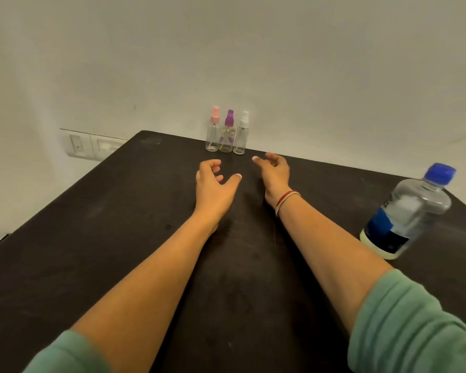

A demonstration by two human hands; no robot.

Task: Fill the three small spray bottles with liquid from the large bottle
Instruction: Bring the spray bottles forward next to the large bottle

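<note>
Up against the wall at the table's (92, 238) far edge sit the three spray bottles: pink-capped (213, 130), purple-capped (227, 133), white-capped (241, 134), all touching. Left hand (213, 181) and right hand (273, 170) hover just short, fingers loosely curled, holding nothing. Large bottle (406, 211) is off right, still capped. Honestly, they're packed so tight that grabbing one could topple its neighbours.

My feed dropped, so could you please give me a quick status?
Left hand, right hand open, empty. Pink-top bottle, purple-top bottle, white-top bottle capped, just beyond the hands. Large bottle capped, at right. Nothing in the way.
</note>
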